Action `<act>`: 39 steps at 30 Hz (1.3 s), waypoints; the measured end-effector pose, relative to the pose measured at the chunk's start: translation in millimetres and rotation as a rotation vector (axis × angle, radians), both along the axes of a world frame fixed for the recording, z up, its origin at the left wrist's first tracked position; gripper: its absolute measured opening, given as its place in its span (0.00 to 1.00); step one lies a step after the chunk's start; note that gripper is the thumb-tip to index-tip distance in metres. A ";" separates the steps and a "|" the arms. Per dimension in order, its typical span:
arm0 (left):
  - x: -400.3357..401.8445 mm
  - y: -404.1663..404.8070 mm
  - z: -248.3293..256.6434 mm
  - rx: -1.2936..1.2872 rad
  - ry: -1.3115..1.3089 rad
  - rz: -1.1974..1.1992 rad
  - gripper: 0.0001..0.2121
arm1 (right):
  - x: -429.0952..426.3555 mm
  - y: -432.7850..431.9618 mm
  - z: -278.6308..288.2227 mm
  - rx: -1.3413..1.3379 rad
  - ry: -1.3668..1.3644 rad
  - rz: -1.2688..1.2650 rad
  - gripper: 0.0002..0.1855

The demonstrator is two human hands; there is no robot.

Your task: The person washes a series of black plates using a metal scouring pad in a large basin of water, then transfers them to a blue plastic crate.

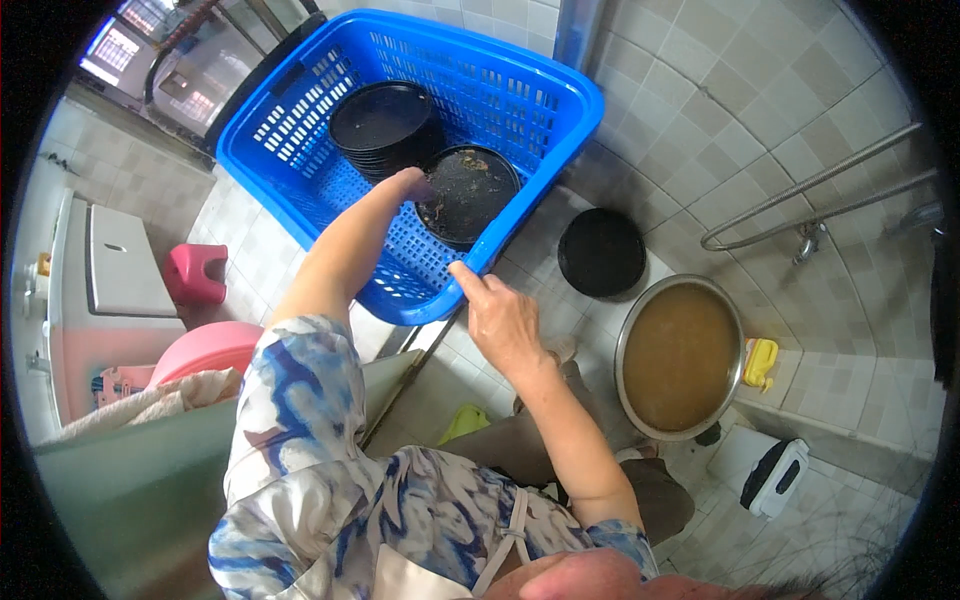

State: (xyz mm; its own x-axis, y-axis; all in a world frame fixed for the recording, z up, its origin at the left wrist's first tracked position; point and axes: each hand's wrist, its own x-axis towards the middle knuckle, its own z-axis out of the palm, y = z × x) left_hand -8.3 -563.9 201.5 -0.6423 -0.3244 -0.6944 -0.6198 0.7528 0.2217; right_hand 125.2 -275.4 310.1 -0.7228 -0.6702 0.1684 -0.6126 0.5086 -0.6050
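Observation:
A blue plastic basket (315, 217) with slotted walls stands before me. Inside it are a taller stack of black round pans or plates (384, 124) and a second black round stack (476, 196), whose top is spotted with brown residue. My left hand (409, 184) reaches into the basket, at the near left edge of the soiled stack. Its fingers are partly hidden, so their grip is unclear. With my right hand (504, 322) I hold the basket's near right rim, one digit laid over it.
To the right are another black round stack (601, 253) on the tiled floor and a metal basin (681, 356) of murky brown water. Beyond it stands a yellow bottle (760, 363). A metal hose (817, 180) hangs by the wall. A pink stool (196, 274) and a glass panel (150, 480) are at left.

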 end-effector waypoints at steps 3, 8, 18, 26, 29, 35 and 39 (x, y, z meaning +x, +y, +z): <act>2.3 -9.8 -36.2 -0.011 0.010 -0.029 0.21 | 0.2 -1.0 4.4 -0.065 -0.015 0.003 0.21; 35.6 -84.0 -87.8 -0.186 0.173 -0.366 0.13 | 1.3 -20.7 34.0 -0.157 -0.029 0.066 0.16; 30.9 -9.1 -88.8 0.241 0.354 0.537 0.13 | -17.8 -5.7 20.8 -0.003 -0.083 0.143 0.13; 23.9 -2.1 -113.2 0.312 0.351 0.762 0.20 | -25.3 0.0 2.7 -0.033 -0.083 0.169 0.15; 37.4 -69.7 -110.9 0.190 0.347 0.730 0.16 | -19.7 -10.8 22.2 -0.096 -0.091 0.193 0.15; 5.0 -10.4 -65.8 0.416 0.427 0.853 0.10 | -25.1 3.6 9.1 -0.009 -0.105 0.173 0.15; -4.5 -39.4 -24.4 0.655 0.476 0.749 0.07 | -18.6 -4.3 22.0 -0.033 -0.136 0.184 0.16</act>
State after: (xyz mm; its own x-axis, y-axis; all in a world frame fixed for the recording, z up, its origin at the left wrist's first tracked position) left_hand -12.8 -603.3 177.1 -0.6843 -0.4031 -0.6077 -0.6154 -0.1280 0.7778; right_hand 106.6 -279.7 332.1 -0.6067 -0.7884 0.1014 -0.6047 0.3748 -0.7028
